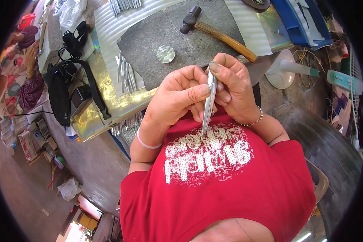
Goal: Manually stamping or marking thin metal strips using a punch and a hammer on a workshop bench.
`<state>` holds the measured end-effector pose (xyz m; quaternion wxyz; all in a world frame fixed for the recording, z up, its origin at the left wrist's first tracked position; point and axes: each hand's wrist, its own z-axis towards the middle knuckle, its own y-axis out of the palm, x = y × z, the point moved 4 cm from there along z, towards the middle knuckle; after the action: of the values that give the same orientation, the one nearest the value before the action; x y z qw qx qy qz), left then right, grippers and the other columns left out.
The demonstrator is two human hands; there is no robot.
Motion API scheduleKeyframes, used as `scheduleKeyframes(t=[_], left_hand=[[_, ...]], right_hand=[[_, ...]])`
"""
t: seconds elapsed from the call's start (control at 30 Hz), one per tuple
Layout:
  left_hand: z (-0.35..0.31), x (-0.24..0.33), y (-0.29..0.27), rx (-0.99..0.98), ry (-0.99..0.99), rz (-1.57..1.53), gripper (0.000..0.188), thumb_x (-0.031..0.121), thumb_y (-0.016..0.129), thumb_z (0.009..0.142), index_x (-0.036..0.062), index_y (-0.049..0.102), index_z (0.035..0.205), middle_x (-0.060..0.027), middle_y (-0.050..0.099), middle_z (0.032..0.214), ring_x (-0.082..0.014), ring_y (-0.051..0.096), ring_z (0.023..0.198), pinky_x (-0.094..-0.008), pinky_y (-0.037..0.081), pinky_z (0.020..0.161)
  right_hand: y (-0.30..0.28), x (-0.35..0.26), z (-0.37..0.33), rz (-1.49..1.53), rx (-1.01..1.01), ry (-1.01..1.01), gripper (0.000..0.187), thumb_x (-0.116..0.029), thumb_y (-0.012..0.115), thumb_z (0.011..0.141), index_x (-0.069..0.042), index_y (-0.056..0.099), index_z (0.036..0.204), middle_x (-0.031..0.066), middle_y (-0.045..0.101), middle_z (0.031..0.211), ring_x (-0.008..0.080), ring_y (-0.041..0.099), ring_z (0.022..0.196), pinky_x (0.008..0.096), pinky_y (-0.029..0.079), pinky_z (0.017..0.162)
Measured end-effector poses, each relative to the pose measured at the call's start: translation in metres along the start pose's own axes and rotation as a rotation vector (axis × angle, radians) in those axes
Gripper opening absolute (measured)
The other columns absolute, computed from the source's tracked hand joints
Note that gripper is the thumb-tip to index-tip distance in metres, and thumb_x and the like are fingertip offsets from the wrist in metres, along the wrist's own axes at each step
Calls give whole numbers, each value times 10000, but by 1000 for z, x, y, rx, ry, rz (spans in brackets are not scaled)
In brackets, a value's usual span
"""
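Observation:
A slim silver metal piece [209, 103], tweezer-like and tapering to a point, is held in front of my chest with its tip downward. My left hand [181, 94] pinches its side between thumb and fingers. At its upper end, my right hand [232, 82] grips with the thumb and fingertips. Both hands are closed on it, just beyond the near edge of a grey stone slab [149, 38]. On the slab lie a hammer [222, 35] with a wooden handle and a round clear disc [165, 54]. Similar silver pieces [127, 76] are heaped left of the slab.
More silver pieces [125, 5] lie at the back, others below the table edge. Black straps and a device [62, 80] occupy the left. A blue tray [306, 24] sits at back right, near a white stand [280, 69]. Another person's hand [31, 56] shows far left.

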<state>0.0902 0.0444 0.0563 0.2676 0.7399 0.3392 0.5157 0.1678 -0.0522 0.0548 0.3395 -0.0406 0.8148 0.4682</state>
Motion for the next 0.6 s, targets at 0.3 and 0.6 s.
scheduleKeyframes(t=[0.3, 0.6], left_hand=[[5, 3, 0, -79, -47, 6, 140, 101, 590, 885, -5, 499, 891, -161, 643, 715, -149, 615, 498, -204, 497, 412], [7, 3, 0, -71, -49, -5, 134, 101, 586, 888, -3, 501, 888, -159, 643, 712, -143, 612, 493, -199, 493, 407]], right_hand=[[-3, 0, -1, -3, 12, -20, 129, -143, 561, 904, -54, 529, 815, -4, 512, 619, 16, 375, 390, 160, 301, 333], [-3, -2, 0, 7, 17, -20, 128, -134, 560, 902, -53, 534, 807, -7, 515, 620, 14, 378, 400, 157, 313, 345]])
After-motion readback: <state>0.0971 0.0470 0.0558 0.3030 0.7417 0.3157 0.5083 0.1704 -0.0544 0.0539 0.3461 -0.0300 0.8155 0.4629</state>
